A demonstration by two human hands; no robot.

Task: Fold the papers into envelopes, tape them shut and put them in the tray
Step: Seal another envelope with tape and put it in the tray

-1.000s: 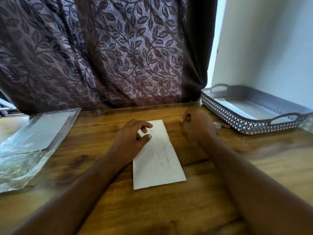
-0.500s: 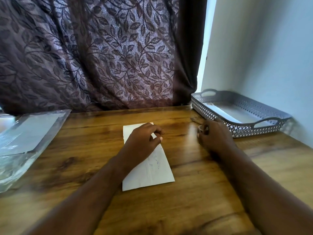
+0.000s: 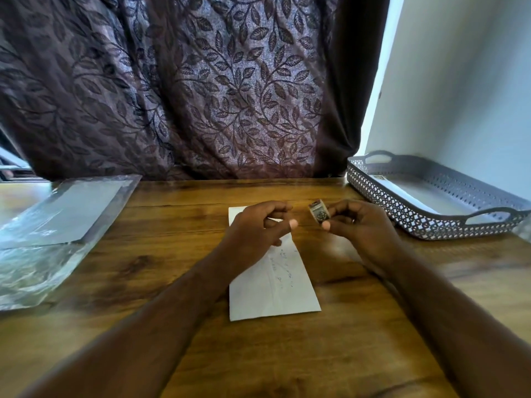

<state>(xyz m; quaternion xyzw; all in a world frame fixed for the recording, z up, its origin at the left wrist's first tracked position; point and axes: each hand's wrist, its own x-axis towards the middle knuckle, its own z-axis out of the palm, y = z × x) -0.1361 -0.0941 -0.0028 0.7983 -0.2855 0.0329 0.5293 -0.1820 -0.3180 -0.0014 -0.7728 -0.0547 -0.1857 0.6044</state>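
Nearest, flat on the wooden table (image 3: 161, 254): folded white paper (image 3: 275, 285), faint handwriting on it, far end hidden under the left hand (image 3: 255, 234). Hovers there with fingers loosely curled, thumb and forefinger apart, nothing seen between them. Pinches a small roll of tape (image 3: 318, 213) in the right hand (image 3: 363, 229), thumb and fingertips round it, just right of the paper. Farther left, clear plastic sleeve (image 3: 71, 214) with sheets inside. Farther right, grey perforated tray (image 3: 416, 222), a white piece (image 3: 408, 193) in it. Behind, leaf-patterned curtain (image 3: 201, 96).
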